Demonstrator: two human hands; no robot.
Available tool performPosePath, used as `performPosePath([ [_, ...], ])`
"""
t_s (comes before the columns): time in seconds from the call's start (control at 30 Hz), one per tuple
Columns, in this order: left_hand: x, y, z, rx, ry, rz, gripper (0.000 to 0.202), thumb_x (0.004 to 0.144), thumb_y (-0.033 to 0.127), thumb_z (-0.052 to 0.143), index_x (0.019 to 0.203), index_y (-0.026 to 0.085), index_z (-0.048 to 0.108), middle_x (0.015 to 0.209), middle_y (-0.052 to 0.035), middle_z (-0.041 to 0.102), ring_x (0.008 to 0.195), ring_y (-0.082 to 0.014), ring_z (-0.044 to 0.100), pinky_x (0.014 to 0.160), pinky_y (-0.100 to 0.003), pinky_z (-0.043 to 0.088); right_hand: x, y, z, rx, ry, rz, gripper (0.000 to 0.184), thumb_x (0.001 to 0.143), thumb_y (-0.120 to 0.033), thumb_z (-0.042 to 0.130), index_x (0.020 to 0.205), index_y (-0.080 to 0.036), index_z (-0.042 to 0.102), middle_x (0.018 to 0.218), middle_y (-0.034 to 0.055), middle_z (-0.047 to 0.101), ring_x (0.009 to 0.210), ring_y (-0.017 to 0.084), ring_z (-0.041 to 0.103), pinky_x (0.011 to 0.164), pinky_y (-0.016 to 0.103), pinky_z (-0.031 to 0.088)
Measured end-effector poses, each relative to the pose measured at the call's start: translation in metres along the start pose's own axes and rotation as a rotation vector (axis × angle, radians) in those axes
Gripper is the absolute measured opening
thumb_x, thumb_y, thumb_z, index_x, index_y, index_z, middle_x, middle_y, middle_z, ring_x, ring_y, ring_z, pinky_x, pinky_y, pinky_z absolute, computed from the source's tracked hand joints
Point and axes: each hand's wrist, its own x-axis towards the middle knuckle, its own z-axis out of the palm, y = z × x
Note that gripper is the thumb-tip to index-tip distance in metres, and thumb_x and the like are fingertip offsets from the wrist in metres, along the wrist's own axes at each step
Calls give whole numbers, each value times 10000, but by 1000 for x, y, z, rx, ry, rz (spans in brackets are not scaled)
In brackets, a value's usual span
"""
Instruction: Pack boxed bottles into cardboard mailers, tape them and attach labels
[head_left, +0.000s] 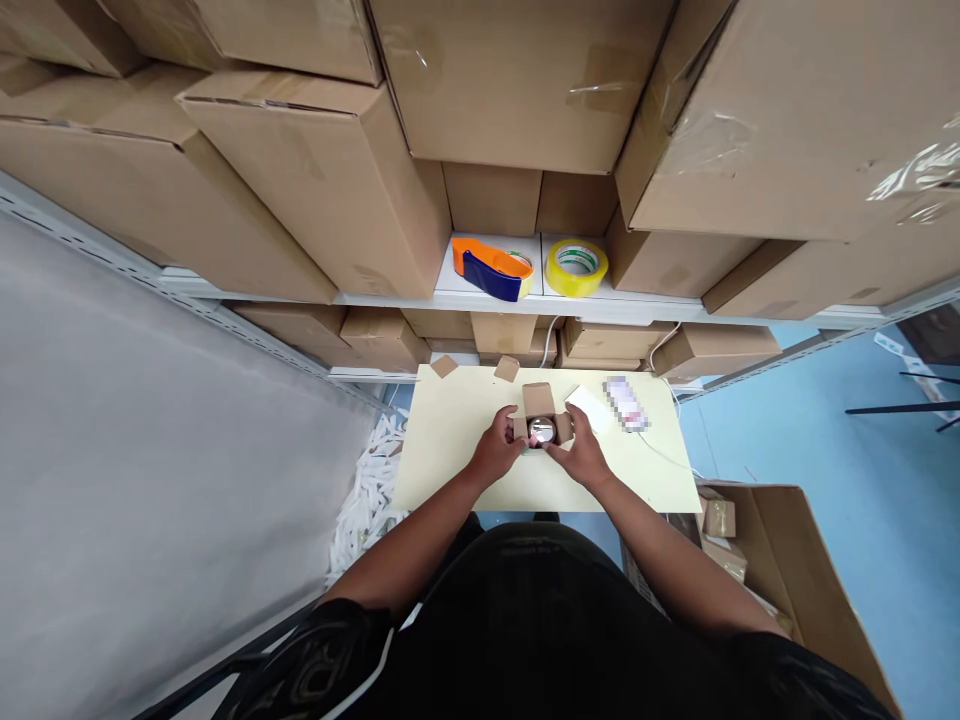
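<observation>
A small brown cardboard box [538, 400] stands on the pale yellow table [442, 450], its lid flap raised at the back and its side flaps spread. Inside it sits a round, shiny, mirror-like object [541, 431], whose kind I cannot make out. My left hand [499, 445] grips the box's left side, fingers behind the flap and thumb near the front. On the opposite side my right hand [581, 450] holds the right flap and wall, its thumb by the front edge. The box's lower walls are partly hidden by both hands.
Two cardboard squares [507, 369] lie at the table's back edge. Right of the box are a white sheet [589, 408] and a blurred-out phone-like item [625, 403]. Above, a shelf holds a tape dispenser [491, 272], a yellow tape roll [576, 267] and large cartons. An open carton [795, 560] stands at right.
</observation>
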Motion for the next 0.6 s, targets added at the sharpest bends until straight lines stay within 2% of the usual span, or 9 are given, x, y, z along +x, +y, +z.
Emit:
performPosePath([
  [0.07, -2, 1, 2, -13, 32, 46, 681, 821, 216, 693, 1445, 246, 422, 1109, -41, 673, 964, -163, 690, 884, -304, 553, -7, -1, -2, 91, 81, 64, 687, 833, -421, 715, 1437, -252, 434, 1425, 144, 489, 1219, 284, 609, 1012, 503, 551],
  [0.17, -7, 2, 5, 30, 63, 187, 672, 809, 269, 747, 1418, 230, 466, 1179, -77, 651, 1010, -189, 667, 923, -348, 554, -17, -2, -1, 98, 18, -41, 509, 856, -343, 675, 1336, -252, 533, 1341, 123, 536, 1183, 264, 618, 987, 472, 574],
  [0.23, -9, 3, 4, 111, 14, 295, 572, 818, 296, 755, 1346, 231, 547, 1209, -91, 658, 1087, -225, 641, 981, -396, 537, -21, -3, 2, 9, -32, -138, 460, 857, -308, 671, 1306, -256, 580, 1347, 129, 543, 1265, 287, 573, 1048, 499, 543],
  [0.3, -6, 5, 2, 189, -69, 334, 378, 864, 280, 700, 1234, 239, 633, 1182, -82, 684, 1129, -242, 623, 1021, -422, 517, -23, -2, 5, -82, -29, -172, 452, 859, -303, 674, 1303, -257, 608, 1370, 140, 540, 1305, 308, 551, 1086, 526, 520],
  [0.37, 3, 8, -1, 215, -97, 284, 292, 894, 212, 619, 1181, 242, 664, 1143, -64, 700, 1056, -218, 641, 995, -403, 527, -23, -2, 9, -149, -15, -180, 449, 865, -314, 676, 1307, -252, 625, 1390, 147, 542, 1312, 323, 554, 1097, 537, 516],
  [0.5, 32, 19, -7, 170, 43, 134, 608, 795, 134, 636, 1389, 231, 541, 1379, -91, 592, 974, -178, 636, 869, -340, 556, -24, -1, 15, -221, -2, -194, 394, 924, -337, 619, 1308, -252, 641, 1412, 144, 561, 1321, 323, 560, 1095, 532, 525],
  [0.53, 38, 23, -9, 147, 48, 108, 676, 783, 142, 651, 1435, 231, 498, 1426, -100, 561, 979, -176, 633, 856, -332, 554, -23, -2, 16, -227, 5, -194, 377, 937, -344, 605, 1301, -255, 646, 1407, 141, 569, 1319, 320, 564, 1099, 527, 523],
  [0.6, 44, 30, -15, 101, 0, 97, 689, 791, 178, 673, 1450, 237, 481, 1435, -97, 560, 967, -168, 633, 842, -317, 549, -23, -3, 16, -230, 23, -188, 353, 949, -357, 595, 1281, -256, 655, 1396, 139, 580, 1312, 314, 573, 1103, 516, 522],
])
